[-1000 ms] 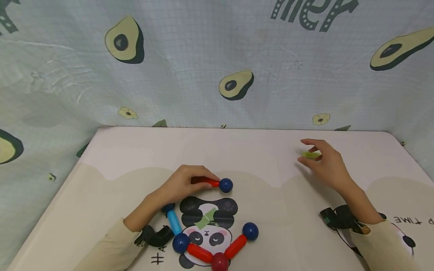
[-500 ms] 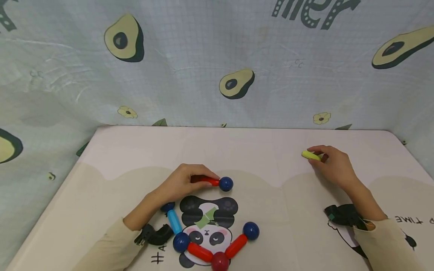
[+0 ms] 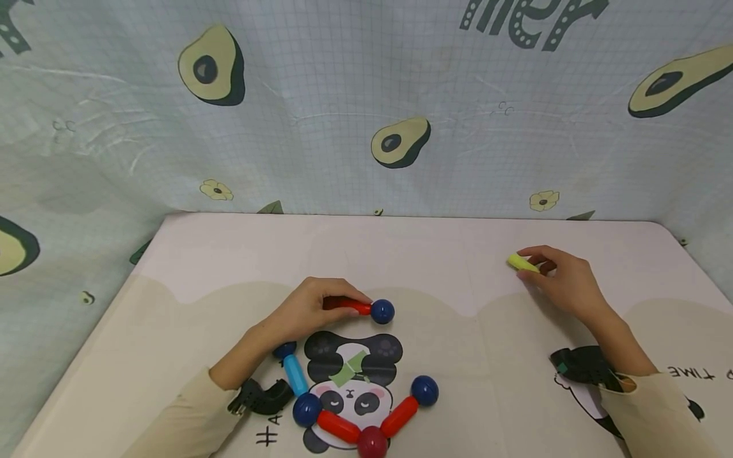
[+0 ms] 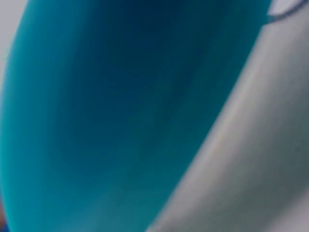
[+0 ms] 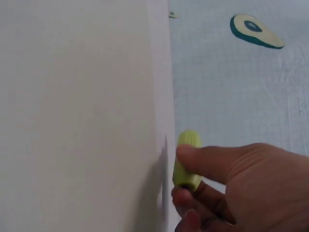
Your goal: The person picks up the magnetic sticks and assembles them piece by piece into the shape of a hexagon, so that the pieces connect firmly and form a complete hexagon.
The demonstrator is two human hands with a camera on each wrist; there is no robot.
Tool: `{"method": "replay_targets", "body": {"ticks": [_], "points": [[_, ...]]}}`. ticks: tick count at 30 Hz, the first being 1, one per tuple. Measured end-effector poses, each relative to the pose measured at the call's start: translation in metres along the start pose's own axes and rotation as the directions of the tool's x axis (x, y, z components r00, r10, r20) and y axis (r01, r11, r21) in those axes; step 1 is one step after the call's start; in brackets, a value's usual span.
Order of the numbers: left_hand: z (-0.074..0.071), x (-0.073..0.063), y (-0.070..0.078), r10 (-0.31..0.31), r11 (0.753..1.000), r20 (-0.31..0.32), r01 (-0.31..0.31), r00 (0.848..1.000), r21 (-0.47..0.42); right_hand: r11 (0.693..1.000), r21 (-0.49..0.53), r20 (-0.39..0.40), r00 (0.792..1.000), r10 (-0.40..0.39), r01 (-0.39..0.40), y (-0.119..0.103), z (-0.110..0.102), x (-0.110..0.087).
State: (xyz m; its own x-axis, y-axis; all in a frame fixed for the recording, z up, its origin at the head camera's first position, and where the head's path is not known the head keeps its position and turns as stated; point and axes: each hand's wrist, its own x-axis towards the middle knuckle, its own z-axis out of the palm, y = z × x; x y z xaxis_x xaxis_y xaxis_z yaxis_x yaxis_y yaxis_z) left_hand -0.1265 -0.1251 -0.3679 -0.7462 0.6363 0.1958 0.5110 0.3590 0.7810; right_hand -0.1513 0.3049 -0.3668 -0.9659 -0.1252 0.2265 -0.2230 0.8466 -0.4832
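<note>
In the head view my left hand (image 3: 309,310) holds a red rod (image 3: 361,308) between thumb and fingers, and a dark blue ball (image 3: 382,312) sits at the rod's right end. Much of that rod is hidden by the hand. Over at the right, my right hand (image 3: 567,280) pinches a yellow-green rod (image 3: 520,262) near one end. Up close in the right wrist view, the thumb presses along this ribbed yellow-green rod (image 5: 189,138), and a hole shows in its near end. A blurred light blue rod (image 4: 38,121) fills much of the left wrist view.
Below the left hand lies a chain: a light blue rod (image 3: 294,375), blue balls (image 3: 307,409), red rods (image 3: 339,427) and a dark red ball (image 3: 372,441). It partly covers a printed panda (image 3: 350,407) on the table (image 3: 435,254). An avocado-print curtain (image 3: 321,76) hangs behind the table.
My right hand has shifted slightly right and its spread fingers have closed into a pinch on the yellow-green rod, which now shows more and is tilted. My left hand stays in place.
</note>
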Motion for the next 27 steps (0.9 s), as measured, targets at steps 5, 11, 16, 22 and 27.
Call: {"method": "replay_targets", "body": {"ticks": [5,11,16,22,27], "points": [[0.000,0.000,0.000,-0.004,1.000,0.001,0.004,1.000,0.003,0.995,0.058,-0.021,0.997,-0.074,0.075,-0.014,0.000,0.000],[0.000,0.000,0.000,-0.007,1.000,0.000,0.007,1.000,0.000,0.974,0.109,0.007,0.980,-0.200,0.198,-0.046,0.009,-0.002],[0.000,0.000,0.000,-0.003,1.000,-0.004,0.003,1.000,-0.007,0.959,0.165,0.098,0.963,-0.250,0.232,-0.074,0.020,-0.010],[0.000,0.000,0.000,0.004,1.000,-0.006,-0.004,1.000,-0.002,0.950,0.236,0.221,0.941,-0.256,0.203,-0.101,0.027,-0.021],[0.000,0.000,0.000,0.002,1.000,-0.008,-0.002,1.000,0.005,0.938,0.284,0.295,0.913,-0.280,0.196,-0.115,0.037,-0.026]]}}
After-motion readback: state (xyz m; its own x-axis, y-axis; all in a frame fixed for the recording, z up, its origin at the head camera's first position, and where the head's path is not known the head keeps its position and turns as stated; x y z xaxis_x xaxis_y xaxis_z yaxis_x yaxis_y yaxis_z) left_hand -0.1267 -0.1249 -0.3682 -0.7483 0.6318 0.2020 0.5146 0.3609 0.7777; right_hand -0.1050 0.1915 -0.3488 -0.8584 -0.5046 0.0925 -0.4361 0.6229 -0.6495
